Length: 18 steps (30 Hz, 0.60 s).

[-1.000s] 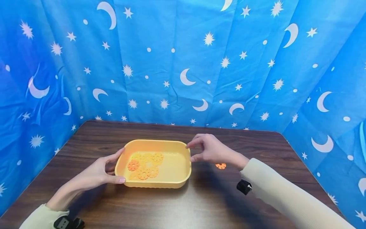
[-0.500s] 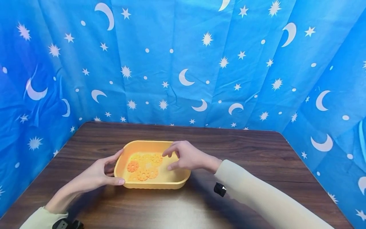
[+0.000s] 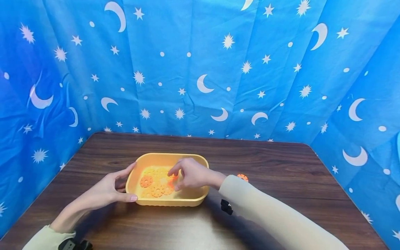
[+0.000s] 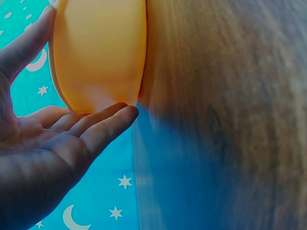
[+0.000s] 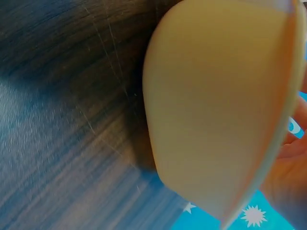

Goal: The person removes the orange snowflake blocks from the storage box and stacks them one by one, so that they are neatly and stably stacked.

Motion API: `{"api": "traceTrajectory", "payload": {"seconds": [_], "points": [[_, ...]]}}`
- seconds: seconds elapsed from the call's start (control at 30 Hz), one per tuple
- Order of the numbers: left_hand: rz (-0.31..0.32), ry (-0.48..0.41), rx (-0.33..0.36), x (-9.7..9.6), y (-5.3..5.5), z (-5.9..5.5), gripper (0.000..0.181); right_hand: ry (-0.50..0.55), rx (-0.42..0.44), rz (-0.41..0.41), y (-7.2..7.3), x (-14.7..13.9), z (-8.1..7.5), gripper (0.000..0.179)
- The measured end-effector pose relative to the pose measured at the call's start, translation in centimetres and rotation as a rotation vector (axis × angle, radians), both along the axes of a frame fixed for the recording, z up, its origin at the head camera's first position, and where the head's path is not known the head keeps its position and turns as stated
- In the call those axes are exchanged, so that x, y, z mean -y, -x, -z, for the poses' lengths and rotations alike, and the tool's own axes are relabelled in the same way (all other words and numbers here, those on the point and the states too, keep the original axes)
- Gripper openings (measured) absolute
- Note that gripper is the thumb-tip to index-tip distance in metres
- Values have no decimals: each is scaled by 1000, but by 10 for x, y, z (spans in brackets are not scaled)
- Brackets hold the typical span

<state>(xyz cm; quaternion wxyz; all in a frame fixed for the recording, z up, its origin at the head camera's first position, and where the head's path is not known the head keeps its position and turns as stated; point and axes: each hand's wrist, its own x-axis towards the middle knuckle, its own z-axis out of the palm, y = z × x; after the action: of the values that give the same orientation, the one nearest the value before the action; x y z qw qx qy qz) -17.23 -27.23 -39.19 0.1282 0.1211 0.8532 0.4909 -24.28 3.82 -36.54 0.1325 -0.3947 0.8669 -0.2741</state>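
A yellow plastic tray [image 3: 190, 203] sits on the table, holding several thin, notched, flower-shaped discs in yellow and orange. My left hand [image 3: 104, 189] holds its left end, thumb on the near rim and fingers at the far corner. In the left wrist view the left hand's fingers [image 4: 103, 127] lie along the tray's outer wall. Inside the tray, my right hand [image 3: 193, 173] has thumb and index finger bent down around a bright orange disc [image 3: 173, 181]. Whether they pinch it is hard to see. Another orange disc [image 3: 145, 181] lies at the left of the pile.
One orange disc [image 3: 242, 177] lies on the wooden table [image 3: 275, 161] to the tray's right, partly behind the right sleeve [image 3: 250, 194]. A blue curtain [image 3: 175, 69] with white moons and stars hangs behind and at both sides.
My right hand has moved left from the tray's right rim, down into the tray to the discs. The left hand and the tray stay in place.
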Motion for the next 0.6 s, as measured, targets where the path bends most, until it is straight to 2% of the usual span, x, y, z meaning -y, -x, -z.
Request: {"api": "traceTrajectory", "payload": {"seconds": [0.43,0.6], "points": [[0,0,8,1,-3,2,117,-20,43,25,0,16,22,42],[12,-13,-6,1,-1,1,115,-35,18,18,1,20,25,40]]}}
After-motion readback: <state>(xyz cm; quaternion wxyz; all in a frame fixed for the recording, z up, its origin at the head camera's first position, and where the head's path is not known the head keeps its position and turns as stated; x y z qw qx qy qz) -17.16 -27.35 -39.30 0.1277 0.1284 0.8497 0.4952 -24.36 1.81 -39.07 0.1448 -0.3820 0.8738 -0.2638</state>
